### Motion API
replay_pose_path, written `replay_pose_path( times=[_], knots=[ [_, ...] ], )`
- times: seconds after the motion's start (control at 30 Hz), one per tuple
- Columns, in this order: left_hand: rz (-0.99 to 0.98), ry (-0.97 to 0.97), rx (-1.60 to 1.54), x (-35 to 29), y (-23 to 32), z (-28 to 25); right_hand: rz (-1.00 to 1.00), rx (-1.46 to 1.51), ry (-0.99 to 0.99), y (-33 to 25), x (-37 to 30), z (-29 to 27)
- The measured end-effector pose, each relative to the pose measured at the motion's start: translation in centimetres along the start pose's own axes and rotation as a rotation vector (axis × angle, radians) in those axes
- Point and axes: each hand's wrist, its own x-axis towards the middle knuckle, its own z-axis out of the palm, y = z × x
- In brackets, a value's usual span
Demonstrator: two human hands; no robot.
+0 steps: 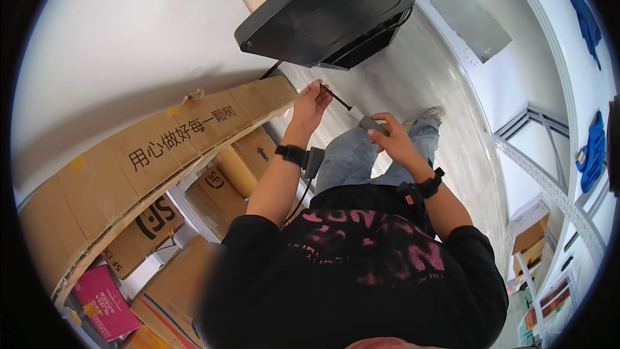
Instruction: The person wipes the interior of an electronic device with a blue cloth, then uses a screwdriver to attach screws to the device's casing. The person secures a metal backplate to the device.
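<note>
My right hand (395,139) is wrapped round the grey handle of a screwdriver (373,125), which looks like a cordless one, with a pale collar and a long, thin black shaft. The shaft slants up and left toward my left hand (311,105). There my thumb and fingers are pinched together at its tip; whether they grip the tip or a small part on it is too small to tell. Beyond both hands a large black panel (329,16) of a beige-backed unit leans forward, apart from the screwdriver. A strap with a dark device sits on each of my wrists.
At the left a long cardboard-faced shelf (174,136) runs along the white wall, with cardboard boxes (152,223) and a pink box (106,304) beneath its top. A metal rack (549,168) stands at the right. A cable (403,18) hangs along the black panel's edge.
</note>
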Motion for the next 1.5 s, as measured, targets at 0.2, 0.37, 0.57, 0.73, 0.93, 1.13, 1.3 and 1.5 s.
replay_pose_path(
  times=[0.2,0.37,0.57,0.73,0.93,1.13,1.3,1.5],
  knots=[
    [-0.006,0.063,0.045,2.9,1.3,-0.6,0.036,0.174,0.093,4.1,3.0,5.4],
    [0.002,0.071,0.034,5.0,1.5,-1.6,0.005,0.204,0.133,4.7,4.3,6.9],
    [0.022,0.043,0.116,5.6,1.7,-1.1,-0.008,0.211,0.177,4.7,4.9,7.0],
    [0.088,0.147,0.374,5.3,2.4,-1.4,-0.115,-0.058,0.270,4.9,5.4,6.8],
    [0.810,0.110,1.034,4.2,4.9,0.9,-0.330,-0.307,0.470,3.8,4.7,7.2],
    [0.912,-0.074,1.445,5.9,6.8,-0.3,-0.395,-0.363,0.549,2.7,3.9,8.1],
    [0.837,-0.146,1.378,6.2,7.8,0.2,-0.415,-0.201,0.611,3.6,4.2,9.3],
    [0.830,-0.131,1.469,6.2,8.1,0.6,-0.301,0.046,0.647,4.5,4.5,10.0]
  ],
)
